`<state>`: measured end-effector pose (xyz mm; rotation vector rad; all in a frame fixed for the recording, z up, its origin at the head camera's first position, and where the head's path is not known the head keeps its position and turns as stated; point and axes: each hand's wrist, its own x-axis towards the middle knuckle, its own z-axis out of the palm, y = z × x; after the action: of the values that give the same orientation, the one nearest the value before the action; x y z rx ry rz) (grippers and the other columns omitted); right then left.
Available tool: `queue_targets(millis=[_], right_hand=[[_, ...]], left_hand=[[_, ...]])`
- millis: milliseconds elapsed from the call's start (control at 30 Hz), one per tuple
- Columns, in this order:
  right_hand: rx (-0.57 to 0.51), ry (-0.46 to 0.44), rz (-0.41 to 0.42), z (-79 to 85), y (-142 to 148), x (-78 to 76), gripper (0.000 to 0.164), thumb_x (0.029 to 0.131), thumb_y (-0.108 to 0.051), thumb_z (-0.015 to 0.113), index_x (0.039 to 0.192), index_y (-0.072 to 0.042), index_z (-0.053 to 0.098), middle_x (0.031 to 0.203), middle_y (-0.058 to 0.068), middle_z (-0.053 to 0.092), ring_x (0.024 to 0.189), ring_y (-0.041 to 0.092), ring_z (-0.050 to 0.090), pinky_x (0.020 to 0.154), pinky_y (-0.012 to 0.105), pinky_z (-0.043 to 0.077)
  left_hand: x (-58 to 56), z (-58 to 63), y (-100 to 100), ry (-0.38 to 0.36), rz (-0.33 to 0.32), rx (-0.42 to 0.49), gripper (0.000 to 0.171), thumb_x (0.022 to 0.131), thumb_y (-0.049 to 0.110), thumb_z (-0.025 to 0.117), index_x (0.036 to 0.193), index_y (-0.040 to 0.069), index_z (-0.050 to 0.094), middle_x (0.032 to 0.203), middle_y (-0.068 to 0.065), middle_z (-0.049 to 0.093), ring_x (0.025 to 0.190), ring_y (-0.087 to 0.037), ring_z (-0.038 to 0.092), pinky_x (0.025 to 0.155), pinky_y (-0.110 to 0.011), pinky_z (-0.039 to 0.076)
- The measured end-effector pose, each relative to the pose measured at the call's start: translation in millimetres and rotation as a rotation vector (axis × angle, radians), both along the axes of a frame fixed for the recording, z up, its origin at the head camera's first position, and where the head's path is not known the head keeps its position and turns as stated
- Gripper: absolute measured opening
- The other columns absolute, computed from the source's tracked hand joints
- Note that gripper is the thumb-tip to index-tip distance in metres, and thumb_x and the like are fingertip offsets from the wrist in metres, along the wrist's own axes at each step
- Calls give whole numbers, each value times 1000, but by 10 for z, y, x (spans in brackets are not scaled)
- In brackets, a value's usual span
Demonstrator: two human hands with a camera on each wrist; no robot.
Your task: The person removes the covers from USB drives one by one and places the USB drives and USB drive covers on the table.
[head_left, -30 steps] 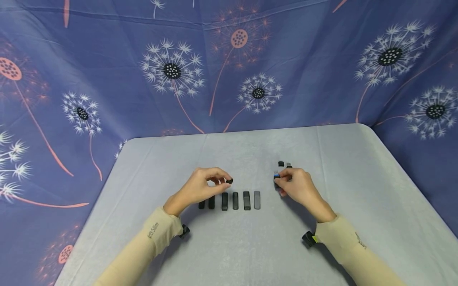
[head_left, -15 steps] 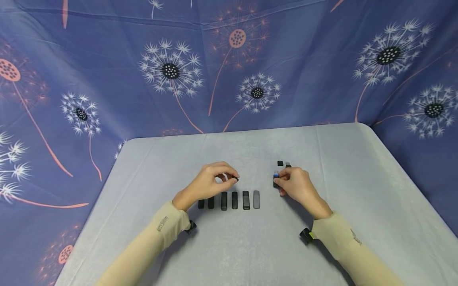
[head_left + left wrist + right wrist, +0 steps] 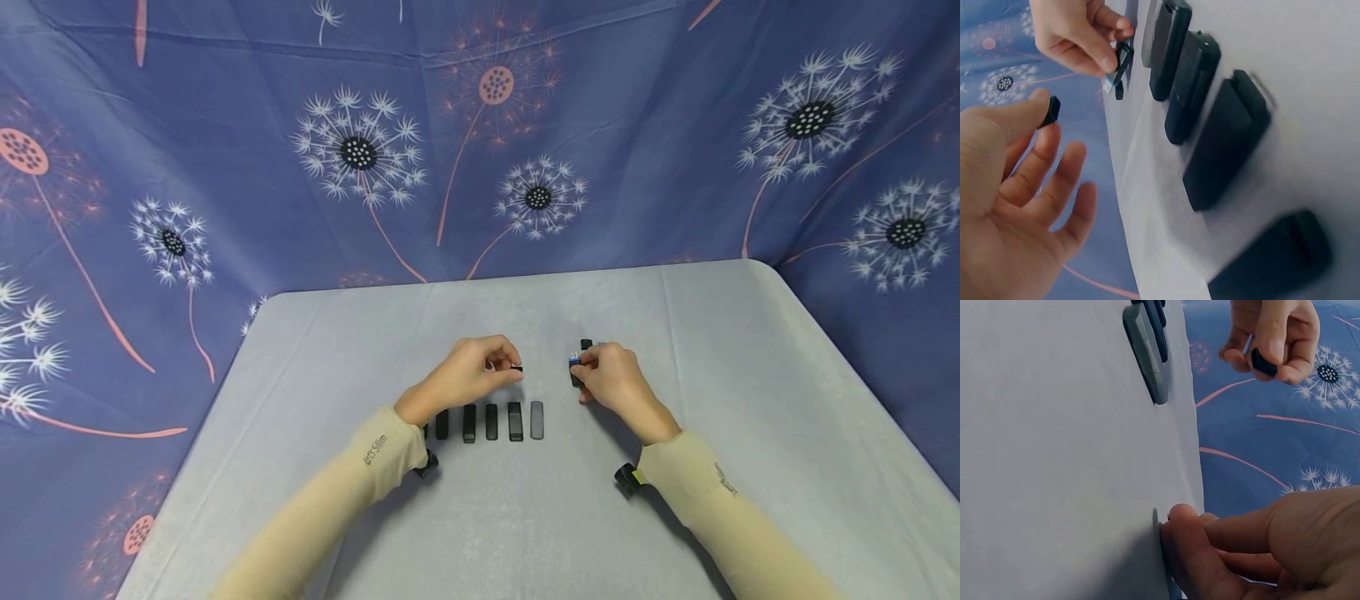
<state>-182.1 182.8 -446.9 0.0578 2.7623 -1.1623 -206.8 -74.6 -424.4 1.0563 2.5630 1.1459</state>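
Between thumb and index finger, my left hand [image 3: 468, 371] pinches a small black USB stick cap [image 3: 517, 368]; the cap also shows dark in the left wrist view [image 3: 1052, 112]. My right hand [image 3: 618, 379] grips a dark USB stick [image 3: 575, 373] whose blue-and-silver plug points away from me. A short gap separates the cap from this stick, both close over the table. In the right wrist view my right fingers [image 3: 1194, 550] cover most of the stick. Just beyond the right hand lies another black cap [image 3: 587, 343], with a further stick largely hidden behind the fingers.
Several black USB sticks [image 3: 469, 423] lie in a row on the pale table cloth [image 3: 480, 517], a grey one [image 3: 537, 420] at its right end. My left forearm partly covers the row's left end. A blue dandelion-print curtain [image 3: 450, 167] hangs behind the table.
My left hand has moved right with the cap, nearing the right hand. The right hand has shifted slightly left and away from me with its stick.
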Motion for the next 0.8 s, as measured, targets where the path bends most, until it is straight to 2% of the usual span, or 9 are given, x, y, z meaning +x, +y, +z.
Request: queue_targets(millis=[167, 300, 433, 567, 800], right_hand=[[0, -36, -38, 6, -10, -47, 32, 101, -10, 65, 123, 13, 66, 94, 21, 77, 54, 13, 70, 57, 25, 53], [14, -61, -41, 17, -1, -57, 31, 102, -12, 65, 120, 12, 68, 74, 12, 76, 54, 13, 70, 56, 26, 52], [31, -58, -31, 9, 3, -64, 29, 102, -14, 65, 117, 10, 71, 59, 4, 71, 53, 12, 68, 55, 27, 50], [30, -49, -17, 3, -4, -78, 31, 102, -14, 64, 119, 11, 70, 58, 4, 70, 52, 12, 66, 54, 28, 51], [32, -58, -20, -3, -1, -90, 32, 102, -14, 63, 122, 11, 69, 59, 4, 70, 53, 12, 67, 56, 27, 52]], left_hand=[[-88, -2, 155, 22, 51, -35, 17, 96, 23, 76, 108, 12, 77, 92, 6, 72, 81, -7, 63, 67, -25, 51], [-178, 18, 268, -1, 83, -61, 15, 97, 23, 75, 107, 13, 80, 95, 6, 75, 83, -10, 63, 67, -25, 50], [-235, -31, 348, -50, 104, -41, 12, 96, 25, 75, 103, 17, 81, 96, 6, 77, 85, -11, 65, 72, -25, 52], [-251, -89, 392, -83, 119, -33, 12, 96, 26, 75, 103, 18, 81, 95, 8, 77, 86, -9, 66, 75, -25, 54], [-316, -79, 465, -78, 114, -51, 8, 97, 22, 75, 99, 17, 80, 89, 7, 77, 75, -8, 65, 62, -24, 51]])
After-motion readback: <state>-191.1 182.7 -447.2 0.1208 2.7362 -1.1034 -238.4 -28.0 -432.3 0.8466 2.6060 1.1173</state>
